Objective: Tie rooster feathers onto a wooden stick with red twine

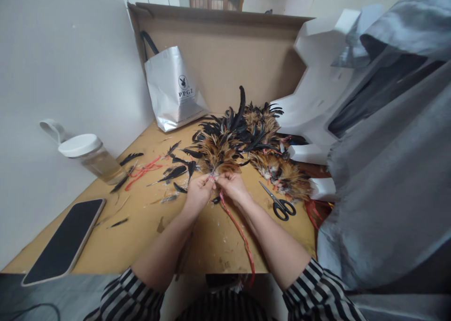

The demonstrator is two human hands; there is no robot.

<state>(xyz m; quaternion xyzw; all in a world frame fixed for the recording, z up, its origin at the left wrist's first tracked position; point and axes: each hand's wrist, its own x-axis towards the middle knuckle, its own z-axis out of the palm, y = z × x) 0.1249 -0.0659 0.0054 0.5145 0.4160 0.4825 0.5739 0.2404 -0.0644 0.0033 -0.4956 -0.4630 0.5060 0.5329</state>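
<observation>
A bunch of brown and black feathers [218, 154] points away from me in the middle of the table. At its near, tied end my left hand [201, 189] and my right hand [232, 184] meet, both with fingers closed in a pinch. Between the fingertips shows a bit of red string. A longer red string [237, 227] trails from there over the table's front edge. My fingers partly hide the bunch's base. More feather bunches [280, 170] lie to the right and behind. Black-handled scissors [280, 203] rest right of my right hand.
Loose black feathers [172, 173] and red string scraps [143, 170] lie left of my hands. A phone [65, 241] and a lidded bottle [95, 159] stand along the left side. A silver bag [172, 90] leans against the cardboard [239, 53] behind. Grey cloth [394, 180] hangs at right.
</observation>
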